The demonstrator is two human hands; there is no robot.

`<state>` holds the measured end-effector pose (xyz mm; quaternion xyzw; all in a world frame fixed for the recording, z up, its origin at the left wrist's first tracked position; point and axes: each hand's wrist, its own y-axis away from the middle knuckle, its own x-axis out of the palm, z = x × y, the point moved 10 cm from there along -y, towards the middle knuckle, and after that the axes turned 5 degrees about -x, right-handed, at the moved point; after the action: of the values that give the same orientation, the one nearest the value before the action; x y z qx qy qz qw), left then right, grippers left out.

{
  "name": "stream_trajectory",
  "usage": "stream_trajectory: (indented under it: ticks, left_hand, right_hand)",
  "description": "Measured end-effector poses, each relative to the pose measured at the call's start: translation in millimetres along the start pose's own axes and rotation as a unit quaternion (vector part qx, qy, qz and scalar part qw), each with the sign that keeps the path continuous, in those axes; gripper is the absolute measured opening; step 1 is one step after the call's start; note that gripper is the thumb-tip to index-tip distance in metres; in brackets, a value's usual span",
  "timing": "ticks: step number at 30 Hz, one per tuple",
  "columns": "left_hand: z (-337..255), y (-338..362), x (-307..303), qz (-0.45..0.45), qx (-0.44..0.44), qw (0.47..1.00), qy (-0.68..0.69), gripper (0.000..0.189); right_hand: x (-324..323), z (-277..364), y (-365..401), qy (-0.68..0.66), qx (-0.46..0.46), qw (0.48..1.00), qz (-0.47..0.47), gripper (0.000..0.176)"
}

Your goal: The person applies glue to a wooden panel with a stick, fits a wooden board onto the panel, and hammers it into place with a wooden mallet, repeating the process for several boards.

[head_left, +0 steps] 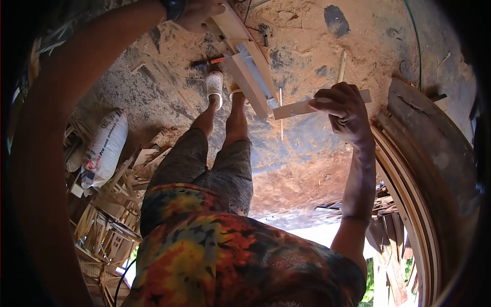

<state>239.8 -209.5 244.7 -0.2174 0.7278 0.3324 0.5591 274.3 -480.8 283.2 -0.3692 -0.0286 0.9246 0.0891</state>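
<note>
- Right hand (pixel 343 111) grips a flat, smooth wooden strip (pixel 296 109), its end near a squared wooden beam (pixel 247 87).
- Left hand (pixel 197 14) is beside pale boards (pixel 230 23); whether it grips, I cannot tell.
- Powdery sawdust (pixel 307 48) coats the rough floor (pixel 299 130).

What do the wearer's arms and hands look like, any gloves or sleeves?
No gloves. Left hand: dark watch or band at the wrist, too cut off to tell which. Right hand: bare wrist, short dark tie-dye sleeve ending above the elbow. Left sleeve not visible.
</note>
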Motion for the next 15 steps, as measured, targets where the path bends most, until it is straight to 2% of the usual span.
stream_trajectory:
  ticks: [4, 7, 9, 10, 13, 14, 15]
  left_hand:
    - [2, 0, 7, 0.029, -0.025, 0.999, -0.004, 0.039]
    - [0, -1, 2, 0.008, -0.001, 1.000, 0.008, 0.039]
    - [1, 1, 4, 0.012, -0.006, 1.000, 0.007, 0.039]
    - [3, 2, 5, 0.016, -0.013, 1.000, 0.006, 0.039]
    - [4, 2, 14, 0.030, -0.021, 0.999, -0.009, 0.041]
    - [4, 2, 15, 0.028, -0.015, 0.999, -0.010, 0.041]
    - [3, 1, 13, 0.026, -0.014, 1.000, -0.006, 0.041]
  right_hand:
    - [9, -8, -8, 0.012, 0.006, 1.000, -0.020, 0.042]
    - [14, -11, -6, 0.012, -0.005, 1.000, -0.010, 0.046]
    - [20, -11, 5, -0.011, -0.018, 0.998, 0.056, 0.048]
    - [17, -10, 9, -0.010, -0.016, 0.998, 0.056, 0.048]
    - [8, -8, 26, -0.208, 0.064, 0.976, 0.007, 0.050]
    - [10, 1, 31, -0.205, 0.068, 0.976, 0.003, 0.050]
    - [12, 1, 36, -0.261, 0.138, 0.955, -0.036, 0.048]
